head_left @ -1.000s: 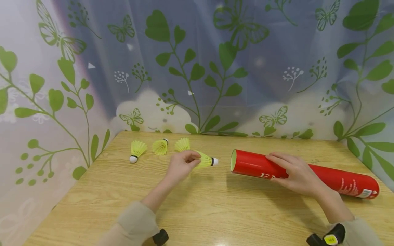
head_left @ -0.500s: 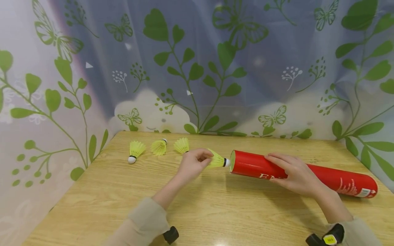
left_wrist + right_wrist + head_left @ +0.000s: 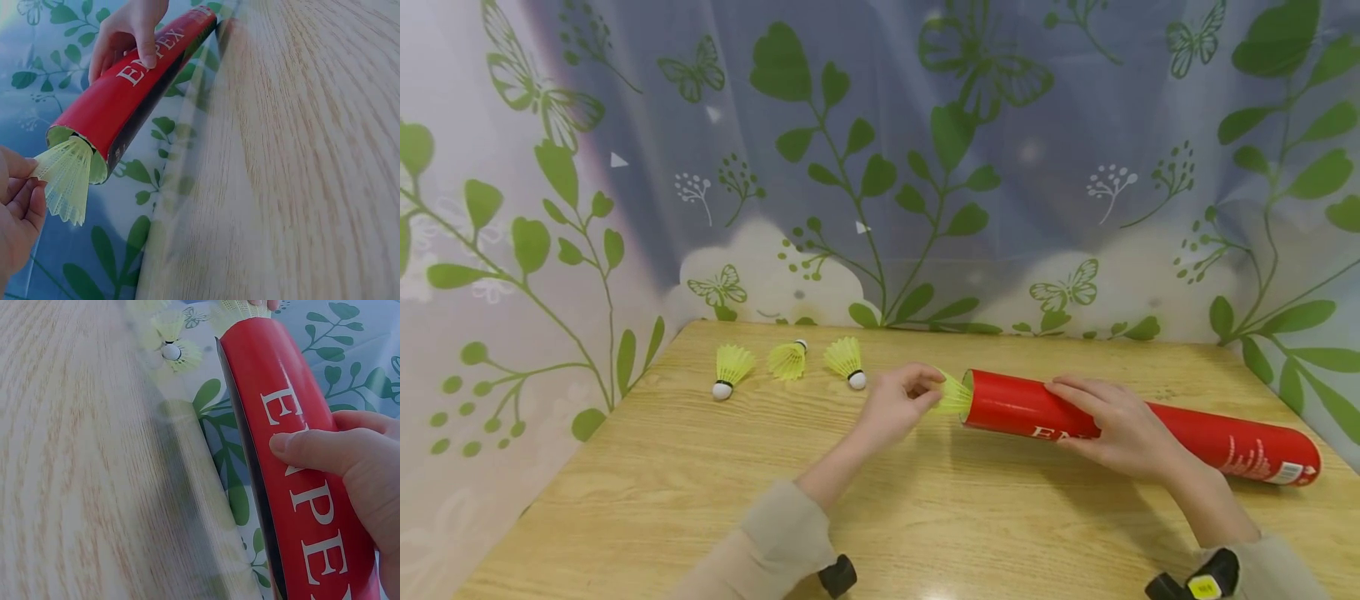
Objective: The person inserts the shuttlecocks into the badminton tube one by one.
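Note:
My left hand (image 3: 898, 406) pinches the feather skirt of a yellow shuttlecock (image 3: 67, 178) between thumb and fingers. The cork end of that shuttlecock is inside the open mouth of a red shuttlecock tube (image 3: 1011, 402), hidden by its wall, while most of the skirt sticks out. Round the tube's middle my right hand (image 3: 1123, 427) grips, thumb on the near side by the white lettering. The tube lies slanted, its mouth facing left and its far end toward the right of the table.
Three yellow shuttlecocks lie at the back left of the wooden table (image 3: 700, 475): a left one (image 3: 732, 371), a middle one (image 3: 787, 360) and a right one (image 3: 846, 360). Behind the table hangs a patterned curtain (image 3: 880, 167).
My left hand has moved right, carrying the shuttlecock from outside the tube until its cork end went into the mouth. My right hand and the tube have stayed about where they were.

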{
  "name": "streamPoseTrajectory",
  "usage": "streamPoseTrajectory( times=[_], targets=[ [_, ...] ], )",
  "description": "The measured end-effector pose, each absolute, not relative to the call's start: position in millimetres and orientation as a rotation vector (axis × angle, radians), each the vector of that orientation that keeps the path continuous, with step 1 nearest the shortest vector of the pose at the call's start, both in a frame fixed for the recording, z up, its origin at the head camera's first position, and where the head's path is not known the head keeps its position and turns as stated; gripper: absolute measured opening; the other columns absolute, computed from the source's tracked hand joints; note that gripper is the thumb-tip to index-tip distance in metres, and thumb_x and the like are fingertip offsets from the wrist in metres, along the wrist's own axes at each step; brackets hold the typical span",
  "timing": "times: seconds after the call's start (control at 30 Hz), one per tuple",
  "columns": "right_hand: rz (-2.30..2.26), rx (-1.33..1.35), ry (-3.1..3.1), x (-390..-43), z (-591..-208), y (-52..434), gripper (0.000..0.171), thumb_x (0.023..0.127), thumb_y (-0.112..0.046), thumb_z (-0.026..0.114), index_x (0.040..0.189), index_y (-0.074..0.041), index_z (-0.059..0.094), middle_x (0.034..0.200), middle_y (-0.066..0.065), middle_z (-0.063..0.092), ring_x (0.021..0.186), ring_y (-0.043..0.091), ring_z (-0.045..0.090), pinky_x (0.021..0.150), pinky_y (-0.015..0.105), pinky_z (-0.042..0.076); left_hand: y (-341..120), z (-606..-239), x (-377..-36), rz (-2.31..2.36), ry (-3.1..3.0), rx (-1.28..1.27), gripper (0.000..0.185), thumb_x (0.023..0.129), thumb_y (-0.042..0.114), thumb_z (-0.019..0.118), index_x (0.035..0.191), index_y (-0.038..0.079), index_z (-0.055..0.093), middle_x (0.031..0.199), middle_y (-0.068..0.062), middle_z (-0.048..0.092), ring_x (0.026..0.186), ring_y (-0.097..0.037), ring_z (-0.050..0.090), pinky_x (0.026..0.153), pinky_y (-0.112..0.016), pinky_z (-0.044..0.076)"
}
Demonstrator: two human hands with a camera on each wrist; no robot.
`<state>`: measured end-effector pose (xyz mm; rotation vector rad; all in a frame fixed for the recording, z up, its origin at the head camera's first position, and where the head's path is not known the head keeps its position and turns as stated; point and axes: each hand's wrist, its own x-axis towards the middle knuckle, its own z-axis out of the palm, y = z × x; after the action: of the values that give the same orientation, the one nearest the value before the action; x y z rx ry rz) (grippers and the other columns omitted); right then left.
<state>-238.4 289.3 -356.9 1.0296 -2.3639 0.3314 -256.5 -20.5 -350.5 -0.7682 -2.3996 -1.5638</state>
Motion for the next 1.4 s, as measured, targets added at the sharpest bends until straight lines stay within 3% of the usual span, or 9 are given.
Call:
streamPoseTrajectory(
  times=[0.43,0.7,0.9,1.4],
  targets=[
    [0.341,1.022,-2.367,-237.4,-355.4,289.9,0.078,0.057,-0.016,0.086,0.128,-0.010,0.055,0.121,0.013,0.057,0.104,0.031,0.055,0.082,0.052,0.043,1.5,-353.6,-256.1,-1.589,-2.343,-0.804,0.015,0.084,-0.003,0.062,0.098,0.000,0.065,0.084,-0.009,0.068,0.070,-0.011,0.056,0.062,-0.020,0.046],
    [0.328,1.028,-2.357,-238.1,-355.2,290.3,0.077,0.056,-0.015,0.086,0.127,-0.010,0.056,0.121,0.012,0.058,0.104,0.031,0.054,0.082,0.052,0.042,6.8,-359.5,-256.9,-1.677,-2.340,-0.689,0.023,0.086,-0.001,0.063,0.107,0.001,0.056,0.089,-0.008,0.069,0.077,-0.014,0.059,0.066,-0.022,0.047],
    [0.326,1.037,-2.349,-238.9,-355.7,290.9,0.078,0.056,-0.014,0.086,0.127,-0.010,0.056,0.121,0.012,0.058,0.104,0.031,0.055,0.081,0.052,0.043,7.3,-363.5,-258.6,-1.737,-2.330,-0.597,0.026,0.085,0.002,0.065,0.109,0.003,0.056,0.087,-0.005,0.070,0.072,-0.010,0.058,0.061,-0.020,0.046],
    [0.326,1.005,-2.382,-235.6,-356.2,291.2,0.076,0.058,-0.016,0.086,0.127,-0.009,0.055,0.121,0.013,0.058,0.104,0.032,0.055,0.081,0.053,0.043,8.2,-365.2,-258.4,-1.504,-2.340,-0.626,0.009,0.083,0.002,0.066,0.091,-0.001,0.070,0.080,-0.007,0.069,0.071,-0.013,0.062,0.064,-0.019,0.049]
  ],
)
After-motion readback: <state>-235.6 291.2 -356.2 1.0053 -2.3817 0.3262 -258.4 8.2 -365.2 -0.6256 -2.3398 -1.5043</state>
